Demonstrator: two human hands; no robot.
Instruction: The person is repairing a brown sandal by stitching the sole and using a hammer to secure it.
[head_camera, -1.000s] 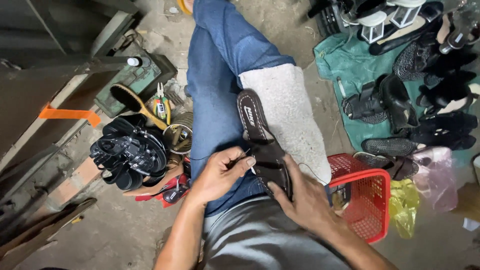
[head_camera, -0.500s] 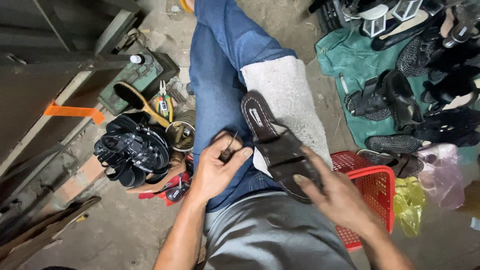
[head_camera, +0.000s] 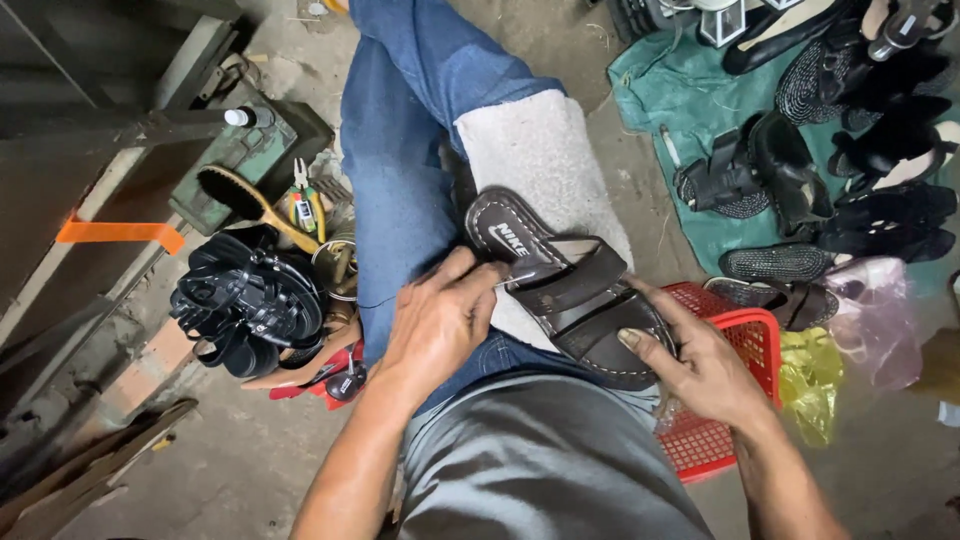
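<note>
Brown strap sandal (head_camera: 570, 290) lies on grey pad (head_camera: 545, 160) over knee. Right hand (head_camera: 700, 365) has slid from strap to heel edge — now pinning it. Left hand (head_camera: 440, 320) pinches thin needle-like tool (head_camera: 515, 279) at strap side — stitching looks under way.

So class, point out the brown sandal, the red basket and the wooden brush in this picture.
brown sandal (head_camera: 585, 300), head view, on its front strap.
red basket (head_camera: 755, 335), head view, on its rim's far corner.
wooden brush (head_camera: 262, 208), head view, on its handle near the bristles.
</note>
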